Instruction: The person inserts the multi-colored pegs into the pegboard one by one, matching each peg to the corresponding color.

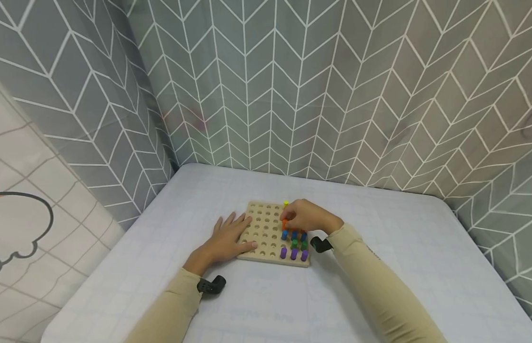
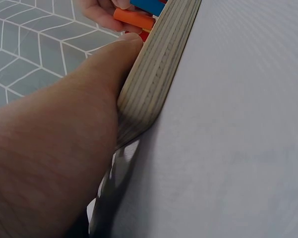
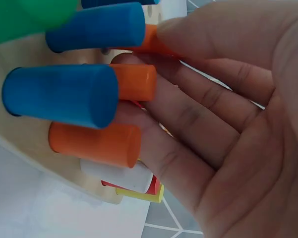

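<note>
A wooden pegboard (image 1: 269,260) with rows of round holes lies on the table. My left hand (image 1: 225,240) rests across its left side, fingers spread, thumb along the near edge. Over the right part, my right hand (image 1: 308,216) pinches an orange peg (image 3: 151,40) between thumb and fingers. Whether that peg's lower end sits in a hole is hidden. Two more orange pegs (image 3: 96,144) stand close to these fingers. Nearer me stand blue pegs (image 1: 285,235), green pegs (image 1: 294,244) and purple pegs (image 1: 293,254). A yellow peg (image 1: 286,204) shows beyond the right hand.
In the right wrist view, a white peg (image 3: 116,173) and a red peg (image 3: 153,185) stand past the orange ones. A white cloth covers the table (image 1: 257,305). Patterned grey curtains (image 1: 257,95) hang behind it and at the sides.
</note>
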Motion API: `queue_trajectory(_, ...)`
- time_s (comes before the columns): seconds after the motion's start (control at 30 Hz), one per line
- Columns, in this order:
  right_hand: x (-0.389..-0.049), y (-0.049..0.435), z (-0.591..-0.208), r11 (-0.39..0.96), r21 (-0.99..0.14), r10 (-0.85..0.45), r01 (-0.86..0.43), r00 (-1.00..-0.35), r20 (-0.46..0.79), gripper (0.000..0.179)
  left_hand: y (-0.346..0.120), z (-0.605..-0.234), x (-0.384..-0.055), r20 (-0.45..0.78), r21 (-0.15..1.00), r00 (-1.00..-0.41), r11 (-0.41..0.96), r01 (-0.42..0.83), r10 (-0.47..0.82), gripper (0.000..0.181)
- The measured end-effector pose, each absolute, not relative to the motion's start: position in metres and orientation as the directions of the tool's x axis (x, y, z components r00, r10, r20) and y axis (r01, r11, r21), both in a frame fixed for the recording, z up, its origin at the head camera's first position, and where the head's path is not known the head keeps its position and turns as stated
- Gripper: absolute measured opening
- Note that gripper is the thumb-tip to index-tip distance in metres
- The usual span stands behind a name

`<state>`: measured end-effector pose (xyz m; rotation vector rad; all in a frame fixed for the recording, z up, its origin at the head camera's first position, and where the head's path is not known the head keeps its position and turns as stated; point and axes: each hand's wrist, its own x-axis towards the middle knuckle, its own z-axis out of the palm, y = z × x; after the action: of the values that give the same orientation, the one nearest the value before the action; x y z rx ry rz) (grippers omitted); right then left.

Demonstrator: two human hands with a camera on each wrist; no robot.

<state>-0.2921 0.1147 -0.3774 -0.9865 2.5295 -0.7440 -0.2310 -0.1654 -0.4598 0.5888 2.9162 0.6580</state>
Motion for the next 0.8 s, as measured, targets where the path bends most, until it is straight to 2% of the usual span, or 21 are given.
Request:
queue_trajectory(0.4, -0.286, 0.114, -0.380, 0.632, -0.493, -0.697, -0.598, -0.717, -0.023, 0.017, -0.165, -0.460, -0.235, -0.007, 0.438, -0.920, 0.828, 0.349, 0.391, 0.094)
queue_trajectory(0.57, -0.283, 0.111, -0.375, 0.645, -0.461, -0.699, -0.609, -0.714, -0.035, 0.018, -0.164, -0.460, -0.236, 0.016, 0.446, -0.921, 0.821, 0.355, 0.390, 0.092)
queue_trajectory(0.67, -0.281, 0.112, -0.374, 0.645, -0.502, -0.685, -0.576, -0.727, -0.047, 0.019, -0.165, -0.463, -0.235, 0.011, 0.449, -0.921, 0.821, 0.352, 0.389, 0.092)
queue_trajectory(0.8, -0.279, 0.120, -0.376, 0.621, -0.587, -0.637, -0.520, -0.771, 0.009, 0.018, -0.167, -0.464, -0.231, 0.009, 0.456, -0.923, 0.820, 0.347, 0.385, 0.093)
